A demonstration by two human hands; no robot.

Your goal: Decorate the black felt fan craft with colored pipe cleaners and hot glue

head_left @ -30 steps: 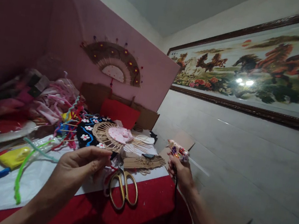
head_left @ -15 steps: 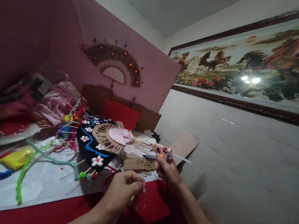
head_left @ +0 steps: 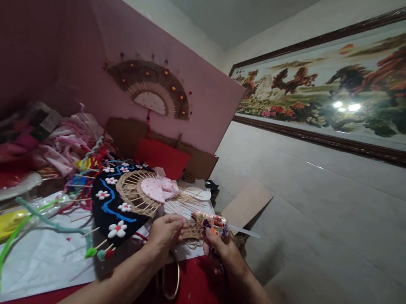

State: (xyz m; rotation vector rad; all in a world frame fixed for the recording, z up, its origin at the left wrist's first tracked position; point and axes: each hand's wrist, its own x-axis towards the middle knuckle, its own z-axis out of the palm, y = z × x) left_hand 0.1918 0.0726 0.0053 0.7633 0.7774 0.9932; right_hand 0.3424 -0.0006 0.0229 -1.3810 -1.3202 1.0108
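My right hand (head_left: 220, 247) is wrapped round a hot glue gun (head_left: 212, 219) with a colourful pattern, a small red light and a pale glue stick (head_left: 245, 231) jutting from its back. The gun's tip points left. Just left of that tip, my left hand (head_left: 167, 230) has thumb and fingers pinched together; what lies between them is too small to make out. Left of both hands is a black fan (head_left: 104, 198) with white flowers, blue wavy lines, a woven band and a pink dotted centre (head_left: 156, 188). Below my left hand hangs a gold-coloured loop (head_left: 177, 282).
Thin sticks (head_left: 192, 201) and brown cardboard (head_left: 191, 233) lie behind the hands. Fuzzy green stems (head_left: 8, 245) and a yellow clay packet (head_left: 2, 224) rest on white sheeting at left. A finished-looking fan (head_left: 152, 84) hangs on the pink board (head_left: 210, 97). A tiled wall stands at right.
My left hand has moved up and away from me, close to the glue gun's tip. The gold loop has come into view. The camera view has shifted slightly right.
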